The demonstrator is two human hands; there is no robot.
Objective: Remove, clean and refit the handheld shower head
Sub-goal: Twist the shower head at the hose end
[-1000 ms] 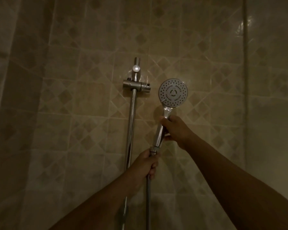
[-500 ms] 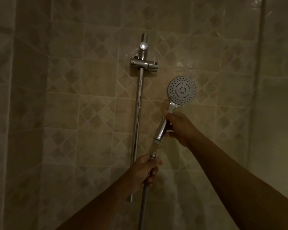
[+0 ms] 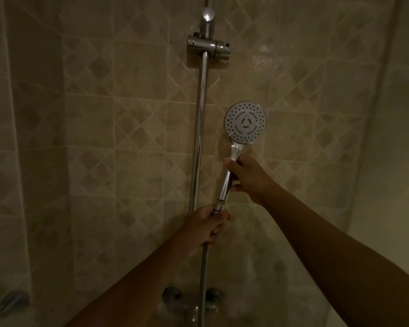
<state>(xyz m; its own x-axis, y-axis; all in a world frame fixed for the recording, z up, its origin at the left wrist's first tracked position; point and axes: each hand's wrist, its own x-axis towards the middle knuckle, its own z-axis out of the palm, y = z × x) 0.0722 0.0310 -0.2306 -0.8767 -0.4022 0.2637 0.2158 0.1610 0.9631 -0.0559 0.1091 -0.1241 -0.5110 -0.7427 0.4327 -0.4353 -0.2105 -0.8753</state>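
The chrome shower head (image 3: 245,122) faces me with its round white spray plate, held upright in front of the tiled wall. My right hand (image 3: 250,177) grips its handle from the right. Just below, my left hand (image 3: 204,226) is closed around the top end of the metal hose (image 3: 203,279), and the hose nut touches the bottom of the handle. To the left stands the chrome riser rail (image 3: 200,128), with the holder bracket (image 3: 208,47) near its top holding nothing.
Beige patterned tiles (image 3: 128,138) cover the wall. A chrome mixer tap (image 3: 194,303) sits low at the bottom, dim and blurred. A shower curtain edge (image 3: 0,161) hangs at the left. The wall corner (image 3: 385,114) runs down the right side.
Half a second ago a gap showed between the handle's end and the hose nut; now they meet. The view has dropped, so the rail bracket sits higher in frame.
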